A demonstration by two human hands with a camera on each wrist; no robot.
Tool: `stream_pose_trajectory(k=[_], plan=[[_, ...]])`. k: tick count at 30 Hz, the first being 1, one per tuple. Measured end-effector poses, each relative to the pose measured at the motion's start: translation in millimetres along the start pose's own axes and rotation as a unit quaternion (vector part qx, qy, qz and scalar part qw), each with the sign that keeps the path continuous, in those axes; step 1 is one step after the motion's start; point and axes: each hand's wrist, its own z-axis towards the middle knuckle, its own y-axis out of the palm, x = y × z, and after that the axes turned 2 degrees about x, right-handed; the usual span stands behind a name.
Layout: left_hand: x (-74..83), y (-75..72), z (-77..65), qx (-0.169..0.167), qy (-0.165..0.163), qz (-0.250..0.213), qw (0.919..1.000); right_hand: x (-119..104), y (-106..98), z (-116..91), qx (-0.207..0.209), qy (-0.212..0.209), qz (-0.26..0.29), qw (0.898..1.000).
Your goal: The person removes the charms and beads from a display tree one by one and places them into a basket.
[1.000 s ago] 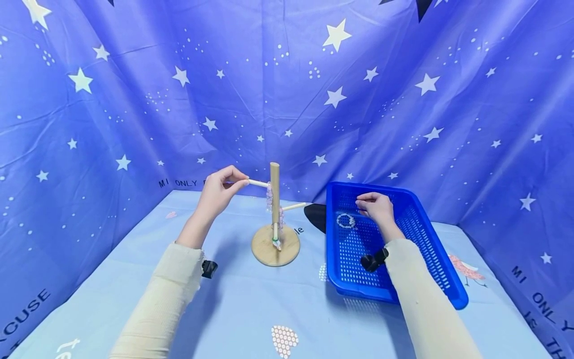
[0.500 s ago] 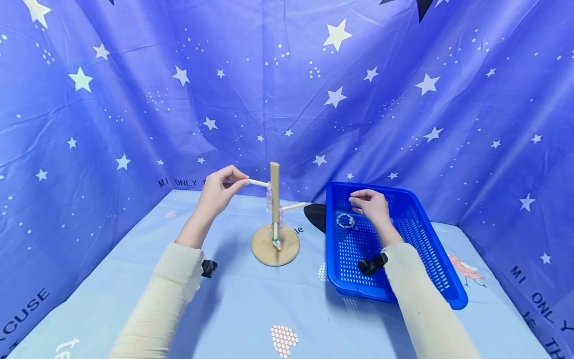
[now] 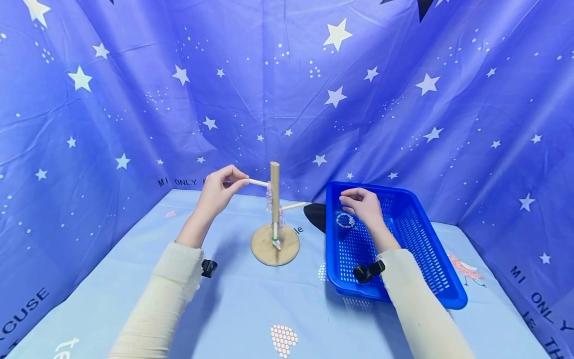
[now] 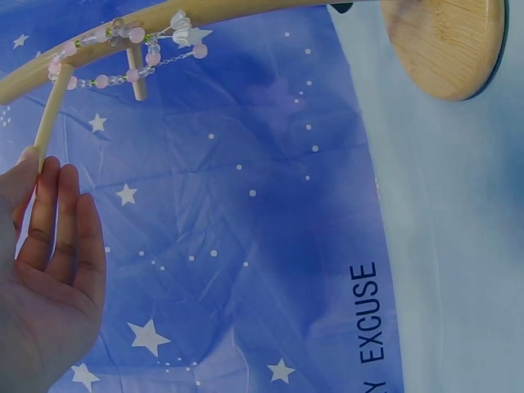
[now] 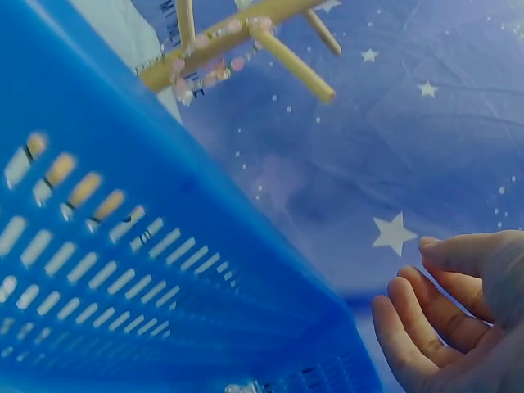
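My left hand (image 3: 217, 192) pinches the tip of the upper-left peg (image 4: 51, 115) on a wooden jewellery stand (image 3: 275, 199). A pink and clear beaded bracelet (image 4: 102, 80) hangs from that peg, close against the post. Another pink beaded bracelet (image 3: 281, 218) hangs on the right peg (image 3: 293, 206). Something small, green and white, (image 3: 276, 244) sits at the end of the front peg. Over the blue plastic basket (image 3: 331, 249), my right hand (image 3: 363, 207) hovers with bent, relaxed fingers and nothing in them. Below its fingertips, a pale beaded bracelet (image 3: 352, 223) lies in the basket.
The stand's round base (image 3: 289, 249) rests on a light blue printed cloth (image 3: 242, 309), left of the basket. A blue star-patterned curtain (image 3: 287, 89) encloses the back and sides. A black wrist camera (image 3: 368, 271) sits on the right sleeve, above the basket.
My right hand has moved left across the basket, closer above the pale bracelet. My left hand has kept its pinch on the peg, and the stand has not moved.
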Motion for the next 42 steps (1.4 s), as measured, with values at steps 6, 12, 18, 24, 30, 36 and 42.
stream_pose_trajectory(k=[6,12,18,24,30,36,42], plan=[[-0.8,0.4,0.0,-0.002,-0.003,0.002,1.0000,-4,7,-5,-0.013,-0.014,-0.001,1.000],[-1.0,0.0,0.1,-0.001,-0.004,-0.002,1.0000,-12,14,-14,-0.023,-0.025,-0.016,0.999],[-1.7,0.3,0.2,-0.001,-0.002,-0.003,1.0000,-18,21,-24,-0.040,-0.041,-0.008,0.998],[-0.6,0.0,0.1,0.000,-0.001,-0.001,1.0000,-22,29,-33,-0.053,-0.064,0.004,0.997],[-0.7,0.1,0.6,-0.001,-0.001,-0.003,1.0000,-25,37,-42,-0.067,-0.071,0.016,0.995],[-1.1,0.3,0.9,0.002,-0.002,-0.006,1.0000,-29,46,-49,-0.083,-0.079,0.041,0.993],[-1.4,0.6,1.3,0.004,-0.003,-0.005,1.0000,-33,53,-58,-0.094,-0.087,0.049,0.991]])
